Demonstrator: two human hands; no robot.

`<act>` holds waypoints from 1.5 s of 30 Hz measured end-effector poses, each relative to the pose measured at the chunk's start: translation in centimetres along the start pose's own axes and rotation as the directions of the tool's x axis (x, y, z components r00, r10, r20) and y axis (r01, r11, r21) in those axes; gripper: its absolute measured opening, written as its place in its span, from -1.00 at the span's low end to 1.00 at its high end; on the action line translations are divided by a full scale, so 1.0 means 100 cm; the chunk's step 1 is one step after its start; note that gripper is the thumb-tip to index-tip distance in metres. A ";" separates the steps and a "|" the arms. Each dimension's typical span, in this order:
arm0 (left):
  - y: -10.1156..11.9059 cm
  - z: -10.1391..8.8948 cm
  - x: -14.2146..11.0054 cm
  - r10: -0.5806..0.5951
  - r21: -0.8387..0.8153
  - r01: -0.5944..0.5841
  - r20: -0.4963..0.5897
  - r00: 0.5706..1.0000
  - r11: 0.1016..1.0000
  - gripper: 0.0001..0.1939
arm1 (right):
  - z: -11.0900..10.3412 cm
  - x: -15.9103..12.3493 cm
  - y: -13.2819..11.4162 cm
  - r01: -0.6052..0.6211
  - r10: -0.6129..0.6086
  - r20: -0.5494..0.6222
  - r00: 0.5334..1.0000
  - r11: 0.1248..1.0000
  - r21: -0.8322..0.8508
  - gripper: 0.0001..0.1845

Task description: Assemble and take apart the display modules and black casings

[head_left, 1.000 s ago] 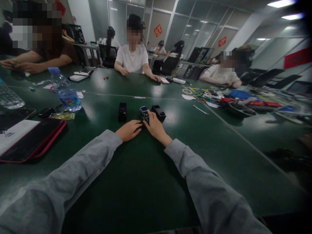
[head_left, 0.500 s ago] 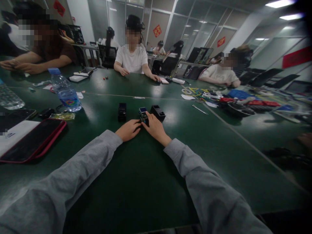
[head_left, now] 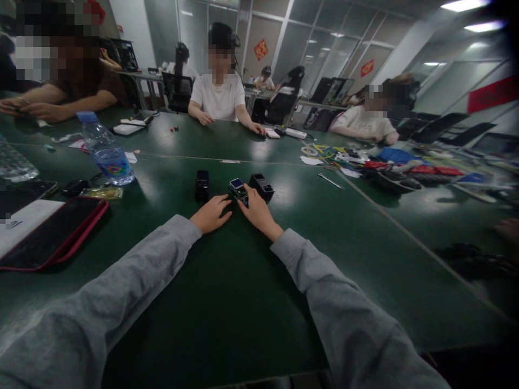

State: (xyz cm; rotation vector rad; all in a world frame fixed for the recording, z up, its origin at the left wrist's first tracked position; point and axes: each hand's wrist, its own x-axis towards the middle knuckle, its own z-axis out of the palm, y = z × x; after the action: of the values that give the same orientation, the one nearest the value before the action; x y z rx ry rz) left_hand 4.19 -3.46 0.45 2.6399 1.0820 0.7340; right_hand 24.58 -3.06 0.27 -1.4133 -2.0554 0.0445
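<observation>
A small circuit board with a little screen (head_left: 236, 185) rests at the middle of the table between my hands. My right hand (head_left: 259, 209) grips it from the right, thumb at the near side and fingers along the far right edge. My left hand (head_left: 210, 214) lies on the table just left of the board, fingers loosely spread and holding nothing. Beyond the left hand stands a black box-shaped case (head_left: 201, 185). Another black case with openings in its top (head_left: 263, 186) sits right behind my right fingers.
To the left are a water bottle (head_left: 107, 154), a phone in a red case (head_left: 57, 232) and a yellow packet (head_left: 103, 193). A metal wrench (head_left: 331, 181) lies to the right, before a heap of cables (head_left: 332, 154). Several people sit around the green table (head_left: 219, 302).
The board has turned slightly and tilted towards the left in my right hand. My left fingertips have drawn a little away from it. Both cases stay in place.
</observation>
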 end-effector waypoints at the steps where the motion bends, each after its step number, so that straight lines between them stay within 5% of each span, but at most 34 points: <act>1: -0.001 0.000 0.000 -0.011 -0.030 0.011 0.000 1.000 0.999 -0.53 | 0.000 0.000 0.001 -0.007 0.007 -0.007 1.000 1.000 0.018 -0.40; 4: -0.003 -0.002 0.002 -0.096 -0.214 0.092 -0.007 0.995 0.973 -0.51 | -0.002 0.000 0.001 -0.027 0.032 -0.068 0.997 0.996 0.081 -0.41; 6: -0.003 -0.004 0.004 -0.219 -0.453 0.190 -0.012 0.976 0.871 -0.48 | -0.003 -0.001 -0.003 -0.046 0.066 -0.146 0.987 0.990 0.136 -0.43; 8: -0.002 -0.006 0.008 -0.381 -0.739 0.280 0.034 0.924 0.613 -0.47 | -0.004 -0.002 -0.011 -0.053 0.093 -0.212 0.973 0.981 0.188 -0.45; 10: 0.001 -0.007 0.011 -0.477 -0.927 0.301 0.166 0.863 0.223 -0.52 | -0.003 -0.004 -0.020 -0.035 0.086 -0.229 0.970 0.975 0.219 -0.46; 13: 0.005 -0.010 0.013 -0.423 -0.933 0.263 0.347 0.837 -0.246 -0.71 | -0.002 -0.009 -0.033 0.013 0.029 -0.186 0.982 0.975 0.222 -0.44; 17: 0.009 -0.015 0.011 -0.309 -0.822 0.291 0.475 0.824 -0.489 -0.72 | -0.001 -0.013 -0.043 0.076 -0.063 -0.070 0.996 0.975 0.207 -0.40; 22: 0.009 -0.018 0.010 -0.286 -0.777 0.302 0.516 0.807 -0.552 -0.69 | -0.005 -0.014 -0.045 0.124 -0.127 0.001 0.992 0.972 0.200 -0.46; 36: 0.007 -0.018 0.010 -0.288 -0.782 0.305 0.515 0.807 -0.544 -0.68 | -0.004 -0.014 -0.043 0.143 -0.147 0.007 0.989 0.973 0.183 -0.44; 45: 0.009 -0.016 0.011 -0.266 -0.814 0.347 0.503 0.823 -0.466 -0.67 | -0.001 -0.010 -0.034 -0.009 0.022 -0.089 0.996 0.989 0.147 -0.46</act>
State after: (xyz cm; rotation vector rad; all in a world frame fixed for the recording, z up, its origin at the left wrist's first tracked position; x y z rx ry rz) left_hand 4.55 -3.32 2.54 0.5890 0.5305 0.7799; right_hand 22.04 -5.40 1.17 -1.3178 -1.9269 0.1330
